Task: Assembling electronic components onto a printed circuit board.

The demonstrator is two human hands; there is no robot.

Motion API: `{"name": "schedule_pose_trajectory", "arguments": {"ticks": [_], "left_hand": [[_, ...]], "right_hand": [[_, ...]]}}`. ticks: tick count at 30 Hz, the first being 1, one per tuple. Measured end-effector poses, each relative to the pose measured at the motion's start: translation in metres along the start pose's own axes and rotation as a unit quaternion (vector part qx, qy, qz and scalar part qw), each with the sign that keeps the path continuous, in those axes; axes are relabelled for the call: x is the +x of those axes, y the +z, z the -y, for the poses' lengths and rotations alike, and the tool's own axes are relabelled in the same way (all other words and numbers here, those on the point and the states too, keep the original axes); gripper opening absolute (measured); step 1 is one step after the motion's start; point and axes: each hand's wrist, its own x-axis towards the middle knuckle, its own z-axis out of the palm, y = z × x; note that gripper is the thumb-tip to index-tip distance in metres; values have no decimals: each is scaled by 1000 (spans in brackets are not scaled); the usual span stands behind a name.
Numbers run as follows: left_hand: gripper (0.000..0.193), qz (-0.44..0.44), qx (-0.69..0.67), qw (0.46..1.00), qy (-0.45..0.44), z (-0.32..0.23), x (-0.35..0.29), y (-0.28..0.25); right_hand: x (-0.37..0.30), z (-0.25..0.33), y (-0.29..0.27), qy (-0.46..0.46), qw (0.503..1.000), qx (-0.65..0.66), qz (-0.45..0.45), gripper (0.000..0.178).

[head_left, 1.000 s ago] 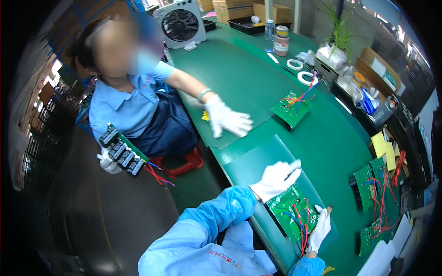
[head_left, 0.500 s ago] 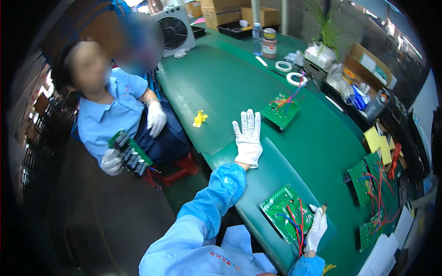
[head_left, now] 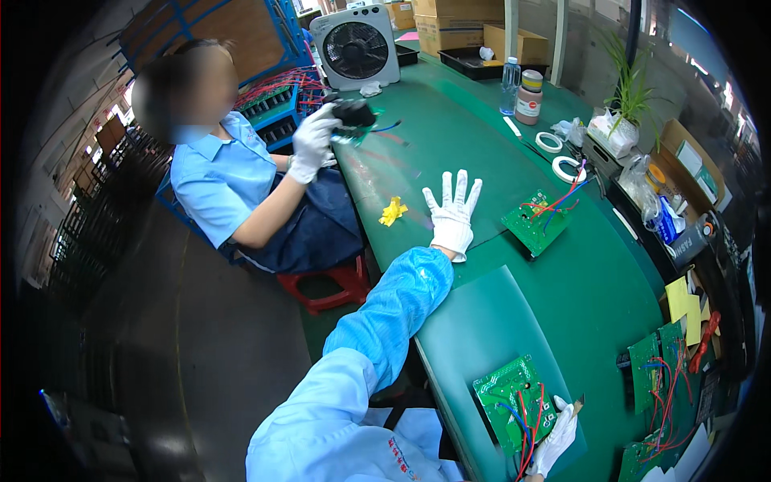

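Note:
My left hand [head_left: 454, 215], in a white glove, reaches out over the green table with its fingers spread and nothing in them. Closed around a small tan, dark-tipped tool [head_left: 579, 404], my gloved right hand [head_left: 556, 442] is at the right edge of a green circuit board [head_left: 507, 394]; the tool's exact kind is unclear. Red and blue wires run from that board past my right hand. Another wired circuit board [head_left: 536, 225] lies to the right of my left hand. A crumpled yellow piece [head_left: 393, 211] rests to its left.
At the left, a co-worker's gloved hand [head_left: 312, 145] holds a circuit board with black parts [head_left: 352, 116] over the table edge. Wired boards [head_left: 645, 373] lie far right. Tape rings [head_left: 566, 169], a bottle [head_left: 510, 87], a jar [head_left: 528, 98] and a fan [head_left: 355, 48] stand farther back.
The co-worker has raised the board from the lap to above the table edge. My view has shifted; my left hand's fingers have spread wider. My right hand still grips the tool.

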Motion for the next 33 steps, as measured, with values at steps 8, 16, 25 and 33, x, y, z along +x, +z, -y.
{"name": "schedule_pose_trajectory", "arguments": {"ticks": [8, 16, 25, 33], "left_hand": [[90, -72, -52, 995, 48, 3, 1, 24], [91, -65, -88, 994, 29, 4, -1, 25], [92, -87, -87, 992, 28, 3, -2, 26], [93, -94, -89, 991, 25, 3, -1, 32]], "right_hand": [[-2, 4, 0, 19, 1000, 17, 4, 41], [0, -1, 0, -17, 1000, -15, 8, 44], [-1, 1, -3, -14, 999, -32, 17, 44], [-2, 0, 0, -27, 999, -17, 7, 43]]}}
